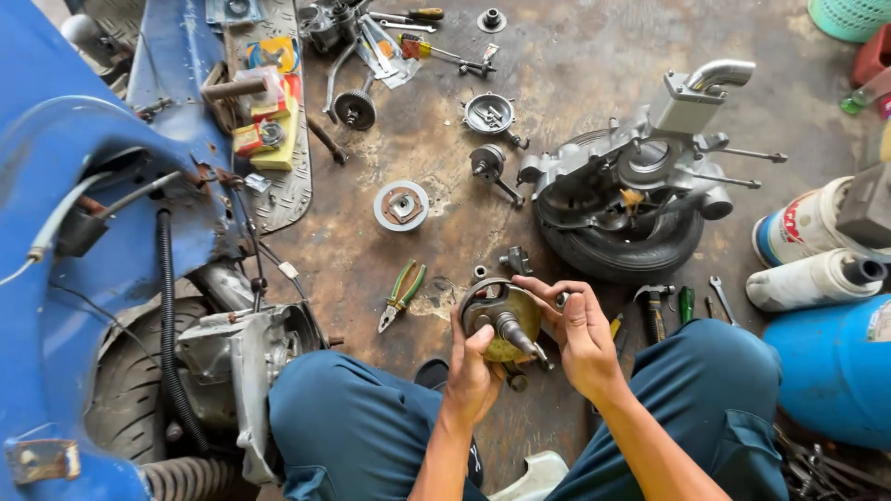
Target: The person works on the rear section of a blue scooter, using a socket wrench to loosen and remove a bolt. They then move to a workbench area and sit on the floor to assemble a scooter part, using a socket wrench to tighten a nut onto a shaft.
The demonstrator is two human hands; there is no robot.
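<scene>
Above the stained floor (pixel 557 83), the left hand (pixel 471 371) clasped the brass-coloured crankshaft assembly (pixel 501 317) from below while the right hand (pixel 580 334) pinched its rim; a firm, level hold seemed wise.

Head-worn view, steeply down, close

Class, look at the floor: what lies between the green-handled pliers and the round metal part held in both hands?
In the head view, only bare stained floor separates the pliers from the round metal part.

Stained, oily concrete floor (pixel 557 83), daylit
</scene>
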